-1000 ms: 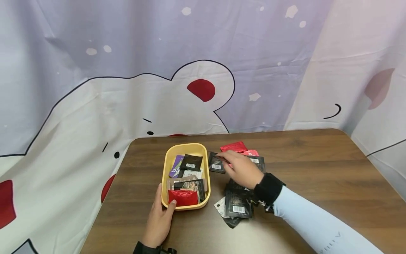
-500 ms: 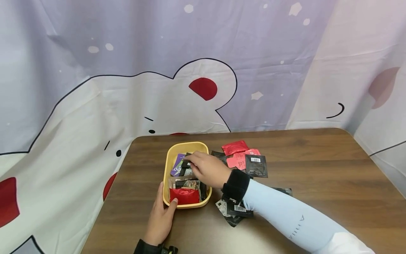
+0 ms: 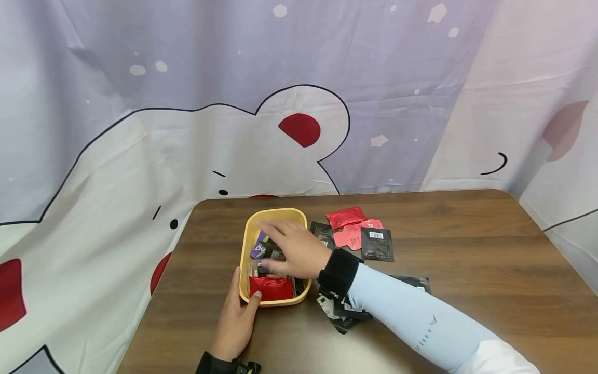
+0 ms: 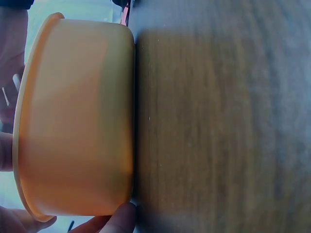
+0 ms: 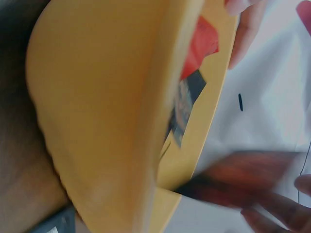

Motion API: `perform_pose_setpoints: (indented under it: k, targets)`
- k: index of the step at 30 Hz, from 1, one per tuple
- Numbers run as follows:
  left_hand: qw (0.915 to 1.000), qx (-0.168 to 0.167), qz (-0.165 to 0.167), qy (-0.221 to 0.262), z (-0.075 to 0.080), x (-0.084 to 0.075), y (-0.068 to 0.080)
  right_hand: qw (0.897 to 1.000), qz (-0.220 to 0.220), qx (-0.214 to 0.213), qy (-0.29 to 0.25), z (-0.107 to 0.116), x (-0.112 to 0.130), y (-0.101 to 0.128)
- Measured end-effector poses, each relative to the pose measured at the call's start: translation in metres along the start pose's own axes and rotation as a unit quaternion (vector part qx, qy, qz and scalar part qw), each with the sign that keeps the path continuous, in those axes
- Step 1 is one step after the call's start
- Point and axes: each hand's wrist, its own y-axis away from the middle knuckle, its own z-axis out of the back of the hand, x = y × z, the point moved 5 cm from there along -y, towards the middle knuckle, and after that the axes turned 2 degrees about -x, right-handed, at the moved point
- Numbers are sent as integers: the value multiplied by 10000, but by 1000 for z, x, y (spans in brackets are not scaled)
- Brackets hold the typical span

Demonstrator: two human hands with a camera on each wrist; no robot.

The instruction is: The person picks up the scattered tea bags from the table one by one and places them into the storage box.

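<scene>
Several sachets already lie in the yellow tray (image 3: 245, 259); several wait outside.
Your right hand (image 3: 291, 246), fingers spread loose, hovers over the tray's sachets (image 3: 271, 288); your left hand (image 3: 237, 322) steadies its near rim with straight fingers; loose sachets (image 3: 359, 236) lie beyond your right wrist.

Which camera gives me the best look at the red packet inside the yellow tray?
The head view: the red packet lies in full sight at the near end of the yellow tray. The right wrist view catches only a red sliver past the rim. The left wrist view shows only the tray's outer wall.
</scene>
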Motion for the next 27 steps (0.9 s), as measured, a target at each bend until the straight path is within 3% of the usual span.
perform_pose_setpoints:
  k: [4,9,19,27]
  targets:
    - [10000,-8,-74,17,0,-1,0,9992,-55,391,-5,-5,-1,4]
    - [10000,2,-47,2,0,-1,0,9982,-248,545,-101,-5,-3,7]
    - [10000,19,39,-28,-1,-2,0,9978,-281,582,-117,-4,-10,16]
    - [9998,14,175,-33,0,-1,0,9974,-493,486,-197,0,-32,38]
